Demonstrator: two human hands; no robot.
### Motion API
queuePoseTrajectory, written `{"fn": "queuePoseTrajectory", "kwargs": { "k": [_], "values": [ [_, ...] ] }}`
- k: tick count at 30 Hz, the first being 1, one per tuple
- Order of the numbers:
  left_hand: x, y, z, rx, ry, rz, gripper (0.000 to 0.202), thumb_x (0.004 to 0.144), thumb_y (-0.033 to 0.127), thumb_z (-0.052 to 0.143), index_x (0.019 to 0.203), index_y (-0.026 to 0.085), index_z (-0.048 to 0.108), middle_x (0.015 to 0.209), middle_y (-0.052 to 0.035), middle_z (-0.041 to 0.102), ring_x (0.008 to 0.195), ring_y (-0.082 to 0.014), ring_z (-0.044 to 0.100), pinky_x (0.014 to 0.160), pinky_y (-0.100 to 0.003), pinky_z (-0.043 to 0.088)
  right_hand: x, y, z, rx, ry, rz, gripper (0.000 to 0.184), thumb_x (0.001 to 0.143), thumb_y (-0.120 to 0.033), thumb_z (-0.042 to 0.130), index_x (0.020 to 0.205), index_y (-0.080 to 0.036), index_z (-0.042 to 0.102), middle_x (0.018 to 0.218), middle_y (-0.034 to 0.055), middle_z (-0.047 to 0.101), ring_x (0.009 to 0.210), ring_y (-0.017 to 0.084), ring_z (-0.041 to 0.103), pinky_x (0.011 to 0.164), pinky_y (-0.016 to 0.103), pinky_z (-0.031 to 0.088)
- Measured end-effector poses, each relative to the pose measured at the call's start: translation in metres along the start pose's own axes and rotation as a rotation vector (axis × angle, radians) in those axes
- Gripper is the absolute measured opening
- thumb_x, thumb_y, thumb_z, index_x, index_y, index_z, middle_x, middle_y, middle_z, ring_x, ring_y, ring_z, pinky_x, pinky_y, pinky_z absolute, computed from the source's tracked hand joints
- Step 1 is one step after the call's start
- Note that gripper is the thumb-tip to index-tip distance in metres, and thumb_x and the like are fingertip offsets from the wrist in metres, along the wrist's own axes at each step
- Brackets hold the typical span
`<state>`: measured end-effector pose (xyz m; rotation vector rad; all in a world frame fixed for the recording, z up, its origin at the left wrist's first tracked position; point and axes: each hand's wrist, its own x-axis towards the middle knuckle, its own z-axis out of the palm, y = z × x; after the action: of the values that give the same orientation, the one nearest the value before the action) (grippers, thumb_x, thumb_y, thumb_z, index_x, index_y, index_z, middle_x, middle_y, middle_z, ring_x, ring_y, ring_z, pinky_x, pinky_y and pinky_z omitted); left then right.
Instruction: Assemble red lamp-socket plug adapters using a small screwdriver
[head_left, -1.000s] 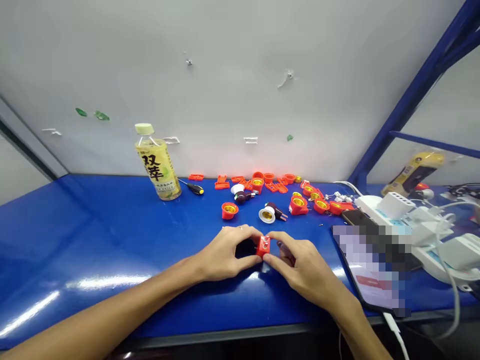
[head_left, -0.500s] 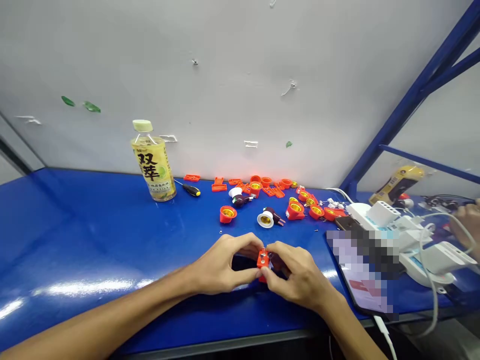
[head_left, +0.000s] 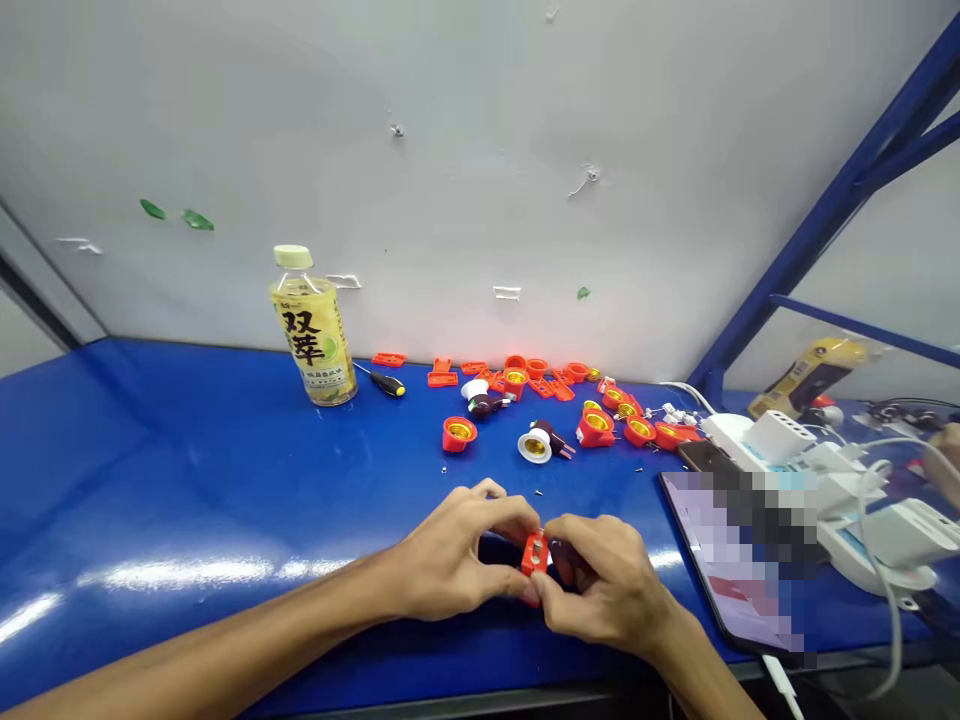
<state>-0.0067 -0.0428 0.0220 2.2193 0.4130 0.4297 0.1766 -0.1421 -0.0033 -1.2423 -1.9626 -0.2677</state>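
My left hand point(head_left: 457, 550) and my right hand point(head_left: 600, 585) meet low over the blue table point(head_left: 187, 480), near its front edge. Both pinch a small red plastic socket part point(head_left: 534, 553) held between the fingertips. A dark piece shows just behind it, mostly hidden by my right fingers. Beyond the hands lie several red lamp sockets with brass insides point(head_left: 600, 425), a lone red socket point(head_left: 457, 434) and a white socket with a dark plug point(head_left: 541, 443).
A yellow drink bottle point(head_left: 313, 330) stands at the back left, with a small screwdriver point(head_left: 386, 381) beside it. A phone point(head_left: 739, 560), white power strips and chargers point(head_left: 810, 460) with cables fill the right side. Another person's hand point(head_left: 946, 450) shows at the far right edge.
Both hands have drawn closer to the table's front edge with the red part, which has turned between the fingers. The other person's hand at the right has shifted.
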Motion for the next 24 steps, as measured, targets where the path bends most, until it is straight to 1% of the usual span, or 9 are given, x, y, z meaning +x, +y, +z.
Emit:
{"fn": "queuePoseTrajectory", "kwargs": {
  "k": [4,9,11,14,17,21,24],
  "values": [
    [0.0001,-0.0003,-0.0007,-0.09,-0.023,0.006,0.029,0.074,0.023,0.086,0.098,0.02,0.071,0.095,0.0024,0.076,0.095,-0.0158,0.066,0.085,-0.026,0.049,-0.0006,-0.0006,0.0008,-0.009,0.017,0.003,0.005,0.073,-0.021,0.06,0.078,-0.021,0.062,0.051,-0.0092,0.054,0.04,0.007,0.046,0.047,0.022,0.033],
    [0.0006,-0.0008,0.0017,-0.103,0.004,-0.058,0.028,0.072,0.021,0.087,0.096,0.02,0.072,0.093,0.002,0.074,0.097,-0.0168,0.067,0.085,-0.026,0.052,0.0014,-0.0005,0.0001,0.012,0.032,0.025,0.006,0.07,-0.019,0.062,0.075,-0.02,0.062,0.051,-0.0091,0.053,0.041,0.006,0.043,0.046,0.022,0.032],
    [0.0006,-0.0005,0.0019,-0.124,-0.014,-0.058,0.03,0.073,0.022,0.086,0.098,0.02,0.072,0.094,0.0014,0.074,0.097,-0.0169,0.069,0.086,-0.027,0.053,0.0012,0.0001,-0.0006,0.047,0.025,0.034,0.006,0.069,-0.019,0.061,0.075,-0.02,0.063,0.05,-0.0096,0.051,0.041,0.006,0.04,0.045,0.021,0.031],
    [0.0009,-0.0006,0.0006,-0.176,-0.058,-0.045,0.032,0.075,0.026,0.085,0.103,0.021,0.071,0.095,0.0004,0.072,0.094,-0.0165,0.071,0.086,-0.026,0.055,-0.0008,0.0017,-0.0004,0.104,0.029,0.046,0.008,0.07,-0.02,0.059,0.076,-0.02,0.064,0.049,-0.0097,0.048,0.041,0.005,0.036,0.044,0.021,0.03],
    [0.0023,-0.0011,-0.001,-0.207,-0.089,-0.065,0.032,0.076,0.028,0.085,0.103,0.02,0.07,0.097,0.0001,0.073,0.094,-0.0171,0.072,0.089,-0.027,0.055,-0.0018,0.0029,0.0011,0.127,0.037,0.071,0.009,0.069,-0.02,0.059,0.076,-0.019,0.065,0.049,-0.0088,0.048,0.042,0.006,0.037,0.045,0.022,0.029],
    [0.0048,-0.0023,-0.0016,-0.186,-0.048,-0.107,0.033,0.071,0.026,0.088,0.096,0.019,0.068,0.092,0.0022,0.075,0.091,-0.0174,0.073,0.088,-0.028,0.054,0.001,0.0043,0.001,0.139,0.015,0.121,0.005,0.068,-0.02,0.062,0.073,-0.018,0.064,0.049,-0.0088,0.048,0.042,0.005,0.038,0.045,0.022,0.028],
    [0.0056,-0.0039,-0.0016,-0.205,-0.022,-0.115,0.032,0.07,0.026,0.088,0.093,0.019,0.067,0.089,0.0037,0.076,0.087,-0.0166,0.074,0.087,-0.028,0.055,0.0041,0.0059,-0.0031,0.193,-0.053,0.17,0.005,0.072,-0.021,0.064,0.074,-0.017,0.065,0.05,-0.0089,0.046,0.042,0.005,0.035,0.044,0.02,0.028]
  ]
}}
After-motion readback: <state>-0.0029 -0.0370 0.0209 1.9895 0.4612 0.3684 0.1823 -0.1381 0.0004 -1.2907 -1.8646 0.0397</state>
